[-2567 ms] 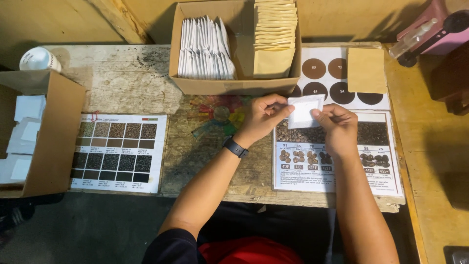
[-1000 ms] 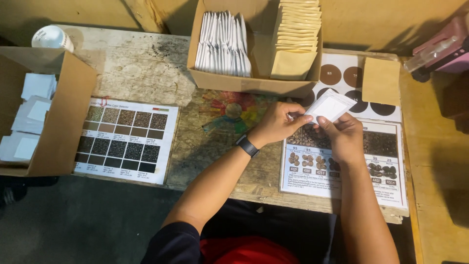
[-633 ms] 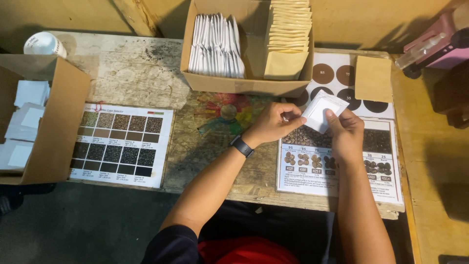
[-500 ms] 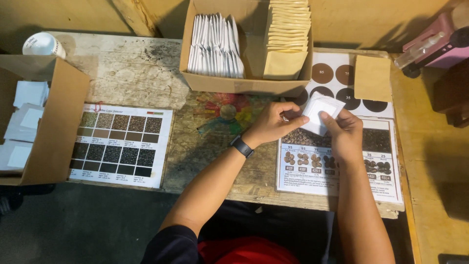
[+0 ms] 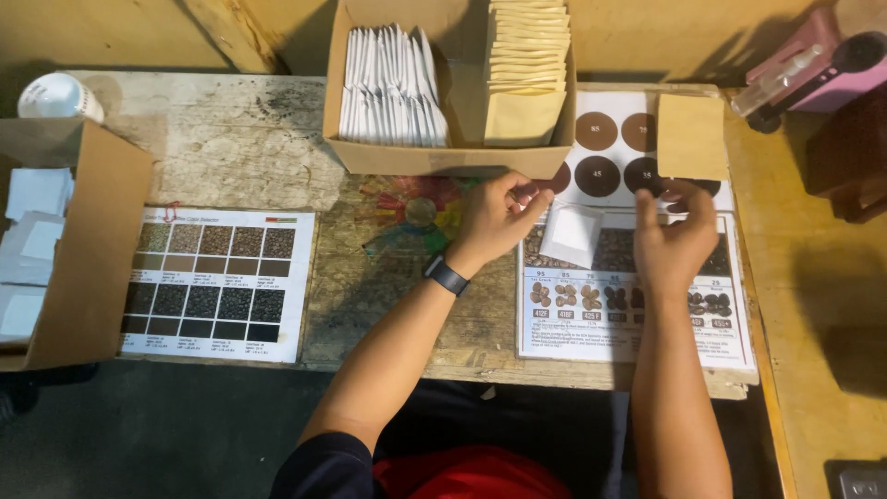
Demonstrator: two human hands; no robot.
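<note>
A small white packet (image 5: 571, 234) lies flat on a printed chart of coffee beans (image 5: 628, 323), between my two hands. My left hand (image 5: 494, 220) rests just left of the packet, fingers curled and holding nothing, with a dark band on the wrist. My right hand (image 5: 674, 242) is to the packet's right, also holding nothing. Its fingertips are raised toward the lower edge of a flat brown envelope (image 5: 691, 137) that lies on the chart's dark circles.
An open cardboard box (image 5: 443, 159) at the back holds upright white packets (image 5: 393, 88) and stacked brown envelopes (image 5: 527, 74). Another box (image 5: 92, 259) with white packets stands at the left, beside a second bean chart (image 5: 217, 282). A white cup (image 5: 57, 96) and a pink device (image 5: 818, 66) sit in the corners.
The white packet that both hands held up now lies on the chart. Both hands have let go, and my right hand has shifted right toward the brown envelope.
</note>
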